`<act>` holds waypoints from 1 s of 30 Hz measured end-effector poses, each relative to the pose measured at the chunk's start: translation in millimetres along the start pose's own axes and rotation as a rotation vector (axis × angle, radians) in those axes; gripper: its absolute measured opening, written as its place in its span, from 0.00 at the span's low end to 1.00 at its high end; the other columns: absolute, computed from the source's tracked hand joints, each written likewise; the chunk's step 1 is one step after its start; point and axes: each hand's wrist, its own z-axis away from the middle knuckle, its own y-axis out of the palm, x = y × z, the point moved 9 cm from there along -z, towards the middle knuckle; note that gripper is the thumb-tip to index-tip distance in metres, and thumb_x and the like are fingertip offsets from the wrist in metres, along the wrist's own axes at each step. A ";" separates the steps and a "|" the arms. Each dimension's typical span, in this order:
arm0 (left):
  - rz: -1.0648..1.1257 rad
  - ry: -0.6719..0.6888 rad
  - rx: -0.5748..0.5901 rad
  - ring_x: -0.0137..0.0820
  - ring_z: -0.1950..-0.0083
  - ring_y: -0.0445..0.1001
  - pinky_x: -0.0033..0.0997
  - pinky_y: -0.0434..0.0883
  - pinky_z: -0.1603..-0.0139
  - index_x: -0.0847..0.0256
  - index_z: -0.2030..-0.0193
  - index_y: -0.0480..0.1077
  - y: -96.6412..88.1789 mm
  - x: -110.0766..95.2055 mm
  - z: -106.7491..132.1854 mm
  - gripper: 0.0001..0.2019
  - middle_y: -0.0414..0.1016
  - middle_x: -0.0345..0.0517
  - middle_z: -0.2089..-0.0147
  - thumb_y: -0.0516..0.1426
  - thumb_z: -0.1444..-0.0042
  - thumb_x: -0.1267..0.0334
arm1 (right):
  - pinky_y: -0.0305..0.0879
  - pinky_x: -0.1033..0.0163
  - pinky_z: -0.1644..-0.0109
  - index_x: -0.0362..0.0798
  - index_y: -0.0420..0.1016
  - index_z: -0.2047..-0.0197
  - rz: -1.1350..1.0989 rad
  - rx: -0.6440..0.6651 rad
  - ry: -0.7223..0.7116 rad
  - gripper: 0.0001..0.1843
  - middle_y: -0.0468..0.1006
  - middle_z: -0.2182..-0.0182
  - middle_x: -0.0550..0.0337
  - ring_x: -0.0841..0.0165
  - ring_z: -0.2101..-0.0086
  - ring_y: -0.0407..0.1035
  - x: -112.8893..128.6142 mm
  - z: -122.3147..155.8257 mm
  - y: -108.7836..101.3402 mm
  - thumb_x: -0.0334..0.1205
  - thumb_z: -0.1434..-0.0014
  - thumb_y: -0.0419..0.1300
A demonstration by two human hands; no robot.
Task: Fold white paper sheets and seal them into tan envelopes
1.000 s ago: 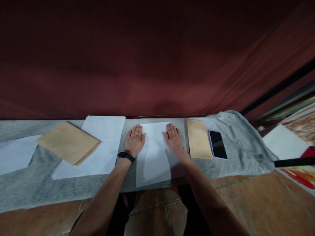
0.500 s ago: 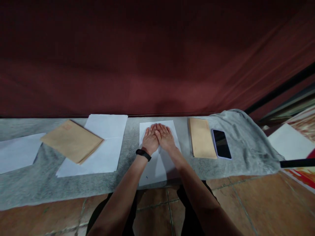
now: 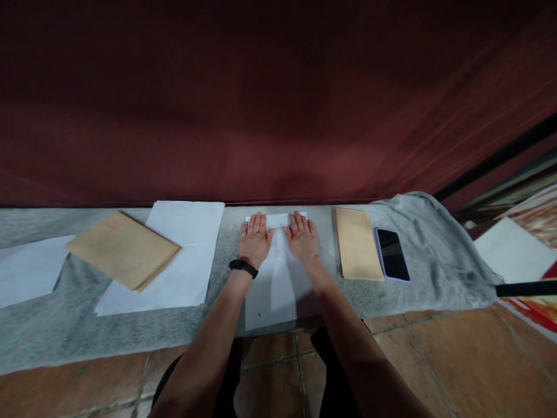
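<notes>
Left: tan envelope stack (image 3: 124, 249) on white sheets (image 3: 176, 278), unmoved.
Your left hand (image 3: 255, 241): open, flat, palm down on far-left part of centre sheet (image 3: 272, 293).
Your right hand (image 3: 301, 238): open, flat on far-right part.
Change: half second ago hands touch at sheet middle; now slightly apart, nearer far edge. Reads as outward smoothing stroke.
Sheet lies on grey mat (image 3: 65, 331), near end over floor tiles.
Right: tan envelope (image 3: 357, 244), phone (image 3: 391, 254) just beside, unmoved.

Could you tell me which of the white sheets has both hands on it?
The sheet straight ahead of the person: left hand and right hand lie flat on its far end. The two sheets further left lie untouched.
</notes>
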 end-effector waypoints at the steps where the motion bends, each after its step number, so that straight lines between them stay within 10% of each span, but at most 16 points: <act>1: -0.001 -0.001 -0.004 0.42 0.20 0.49 0.48 0.47 0.22 0.69 0.24 0.53 -0.8 2.8 1.2 0.32 0.52 0.56 0.22 0.40 0.28 0.53 | 0.44 0.45 0.25 0.41 0.56 0.25 0.008 -0.004 0.007 0.31 0.55 0.26 0.46 0.55 0.28 0.50 -4.1 0.2 -0.8 0.48 0.24 0.43; 14: 0.002 -0.067 -0.063 0.47 0.22 0.53 0.52 0.49 0.22 0.76 0.26 0.56 -17.6 42.2 19.8 0.31 0.56 0.64 0.24 0.41 0.29 0.55 | 0.51 0.42 0.28 0.32 0.58 0.27 0.020 -0.146 0.052 0.32 0.60 0.29 0.37 0.51 0.30 0.56 -45.6 19.4 -14.6 0.45 0.25 0.41; 17: 0.017 -0.092 -0.134 0.50 0.22 0.52 0.54 0.49 0.22 0.81 0.27 0.56 -22.4 26.4 39.9 0.32 0.55 0.70 0.25 0.41 0.29 0.56 | 0.50 0.41 0.27 0.31 0.56 0.27 -0.023 -0.156 0.055 0.33 0.57 0.28 0.36 0.51 0.29 0.52 -34.4 36.2 -18.8 0.45 0.24 0.39; 24: 0.046 0.331 -0.044 0.41 0.20 0.49 0.52 0.50 0.21 0.69 0.23 0.51 1.4 -71.4 123.7 0.31 0.55 0.58 0.23 0.45 0.32 0.67 | 0.45 0.47 0.23 0.42 0.50 0.23 -0.117 -0.005 -0.275 0.31 0.56 0.26 0.49 0.62 0.27 0.47 34.4 104.0 -6.6 0.46 0.24 0.38; 30: 0.011 0.270 -0.035 0.43 0.21 0.52 0.50 0.51 0.22 0.70 0.24 0.52 -7.4 -55.5 130.3 0.31 0.55 0.60 0.23 0.46 0.30 0.59 | 0.44 0.48 0.23 0.39 0.53 0.24 -0.041 -0.011 -0.264 0.32 0.55 0.26 0.47 0.60 0.27 0.48 15.1 119.5 -12.3 0.49 0.24 0.42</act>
